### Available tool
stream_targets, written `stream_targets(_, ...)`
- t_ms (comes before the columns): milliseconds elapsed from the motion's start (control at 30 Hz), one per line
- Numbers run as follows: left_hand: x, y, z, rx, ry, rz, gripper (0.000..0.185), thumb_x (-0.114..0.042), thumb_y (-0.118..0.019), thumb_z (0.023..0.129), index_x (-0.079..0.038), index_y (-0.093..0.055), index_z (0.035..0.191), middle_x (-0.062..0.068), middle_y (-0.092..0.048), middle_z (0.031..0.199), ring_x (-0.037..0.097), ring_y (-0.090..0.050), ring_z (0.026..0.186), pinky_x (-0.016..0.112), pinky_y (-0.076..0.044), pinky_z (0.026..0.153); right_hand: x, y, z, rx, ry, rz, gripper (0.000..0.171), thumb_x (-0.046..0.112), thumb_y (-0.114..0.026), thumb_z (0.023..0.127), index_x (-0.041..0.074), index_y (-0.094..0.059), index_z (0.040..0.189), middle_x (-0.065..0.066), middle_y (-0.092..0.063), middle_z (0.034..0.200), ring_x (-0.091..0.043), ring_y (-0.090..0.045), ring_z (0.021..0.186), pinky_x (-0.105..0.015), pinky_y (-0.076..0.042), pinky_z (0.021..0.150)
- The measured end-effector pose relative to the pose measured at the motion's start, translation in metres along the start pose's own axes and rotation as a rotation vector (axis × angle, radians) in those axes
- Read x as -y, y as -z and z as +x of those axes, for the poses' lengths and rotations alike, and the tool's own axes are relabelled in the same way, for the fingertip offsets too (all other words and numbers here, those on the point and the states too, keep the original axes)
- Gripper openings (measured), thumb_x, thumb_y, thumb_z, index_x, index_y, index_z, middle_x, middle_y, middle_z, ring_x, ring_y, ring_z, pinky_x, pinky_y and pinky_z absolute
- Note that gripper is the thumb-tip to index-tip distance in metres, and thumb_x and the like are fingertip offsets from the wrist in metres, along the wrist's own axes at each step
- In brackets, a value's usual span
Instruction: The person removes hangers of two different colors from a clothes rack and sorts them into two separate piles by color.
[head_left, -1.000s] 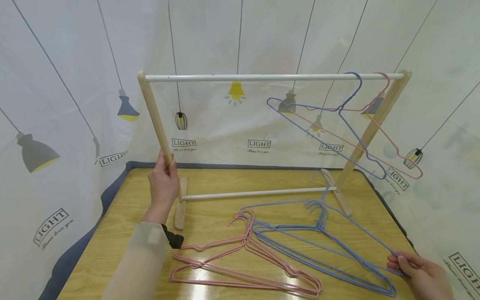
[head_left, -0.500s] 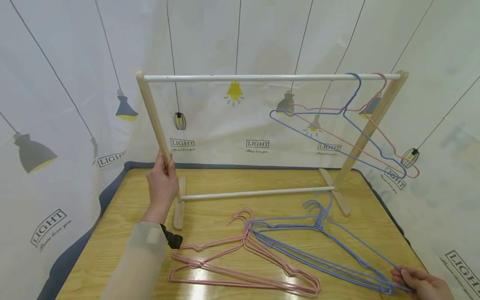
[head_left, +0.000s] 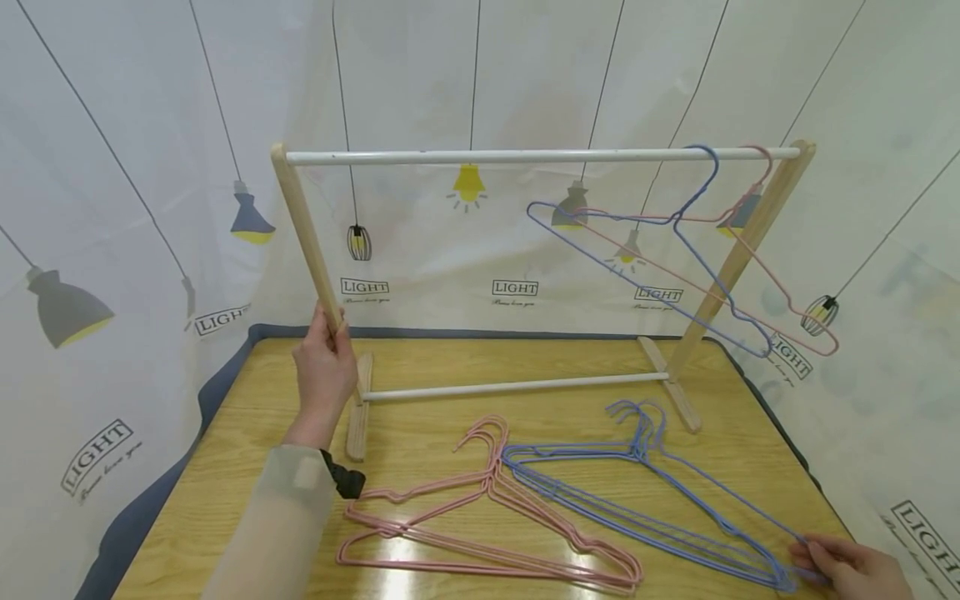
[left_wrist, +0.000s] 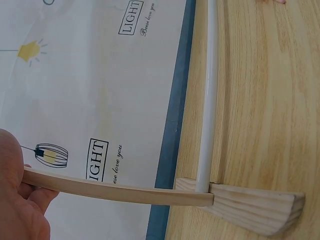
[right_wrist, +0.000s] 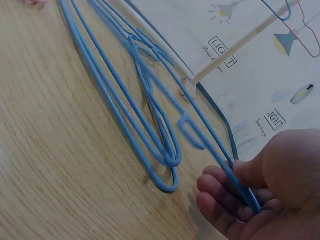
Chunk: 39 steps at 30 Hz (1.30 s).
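Note:
A small wooden clothes rack (head_left: 300,217) with a white top rail (head_left: 525,155) stands on the wooden table (head_left: 420,358). My left hand (head_left: 324,367) grips its left leg (left_wrist: 100,189) low down. One blue hanger (head_left: 645,258) and one pink hanger (head_left: 780,292) hang at the rail's right end. Several blue hangers (head_left: 645,500) and several pink ones (head_left: 480,533) lie flat on the table. My right hand (head_left: 843,565) pinches the shoulder end of a blue hanger (right_wrist: 215,150) at the table's right front; its wire runs through my curled fingers (right_wrist: 225,200).
White curtains printed with lamps (head_left: 150,167) surround the table on three sides. A dark blue cloth (head_left: 217,383) lies under the table's back and left edges. The rack's lower white rail (head_left: 517,385) crosses near the table's rear.
The right hand has slid right and toward the table's front edge with the blue hanger's end. The hung hangers sway on the rail. The left hand has stayed on the leg.

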<state>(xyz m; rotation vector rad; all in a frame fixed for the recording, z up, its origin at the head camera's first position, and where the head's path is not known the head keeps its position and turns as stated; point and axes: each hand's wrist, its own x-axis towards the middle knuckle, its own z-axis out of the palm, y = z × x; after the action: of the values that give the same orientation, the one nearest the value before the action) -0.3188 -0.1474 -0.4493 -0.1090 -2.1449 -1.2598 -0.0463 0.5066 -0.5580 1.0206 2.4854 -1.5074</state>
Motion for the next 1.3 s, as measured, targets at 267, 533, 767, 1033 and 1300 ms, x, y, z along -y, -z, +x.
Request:
stream_targets(267, 0.0, 0.0, 0.0, 0.004, 0.02, 0.0, 0.024, -0.009, -0.058, 0.109, -0.005, -0.064, 0.132, 0.023, -0.073, 0.123, 0.037, -0.076, 0.094, 0.051, -0.058, 0.069, 0.049, -0.004, -0.027, -0.169, 0.24, -0.272, 0.033, 0.007, -0.06, 0.108, -0.02, -0.063, 0.127, -0.028, -0.075, 0.105, -0.022, -0.074, 0.078, -0.031, -0.059, 0.065)
stream_targets(533, 0.004, 0.002, 0.0, -0.003, 0.027, 0.014, 0.024, -0.011, -0.059, 0.109, -0.005, -0.064, 0.132, 0.023, -0.073, 0.122, 0.036, -0.076, 0.092, 0.05, -0.058, 0.069, 0.118, -0.009, -0.034, -0.217, 0.505, -0.062, 0.037, 0.013, -0.061, 0.109, -0.015, -0.061, 0.134, 0.005, -0.078, 0.104, 0.011, -0.066, 0.081, -0.018, -0.057, 0.069)
stream_targets(767, 0.002, 0.001, 0.0, 0.003, 0.003, 0.017, 0.028, -0.014, -0.059, 0.11, -0.005, -0.063, 0.137, 0.023, -0.073, 0.123, 0.035, -0.075, 0.089, 0.051, -0.057, 0.067, 0.181, 0.002, -0.038, -0.414, 0.686, 0.118, 0.028, 0.007, -0.069, 0.103, -0.003, -0.071, 0.13, 0.03, -0.068, 0.102, 0.012, -0.065, 0.093, -0.007, -0.049, 0.078)
stream_targets(1033, 0.003, 0.0, 0.002, -0.008, -0.02, 0.013, 0.027, -0.013, -0.059, 0.11, -0.005, -0.063, 0.135, 0.023, -0.073, 0.122, 0.037, -0.076, 0.088, 0.052, -0.057, 0.066, 0.233, 0.009, -0.027, -0.443, 0.875, 0.017, 0.034, 0.008, -0.07, 0.102, 0.002, -0.07, 0.136, 0.002, -0.072, 0.129, 0.015, -0.06, 0.098, -0.006, -0.045, 0.085)
stream_targets(1300, 0.005, 0.0, 0.0, 0.011, 0.019, -0.001, 0.028, -0.012, -0.059, 0.11, -0.005, -0.063, 0.136, 0.027, -0.072, 0.123, 0.037, -0.075, 0.095, 0.053, -0.058, 0.07, 0.248, 0.019, -0.006, -0.295, 0.788, -0.185, 0.054, 0.031, -0.064, 0.107, 0.001, -0.057, 0.15, -0.02, -0.06, 0.146, 0.001, -0.058, 0.122, -0.002, -0.042, 0.082)
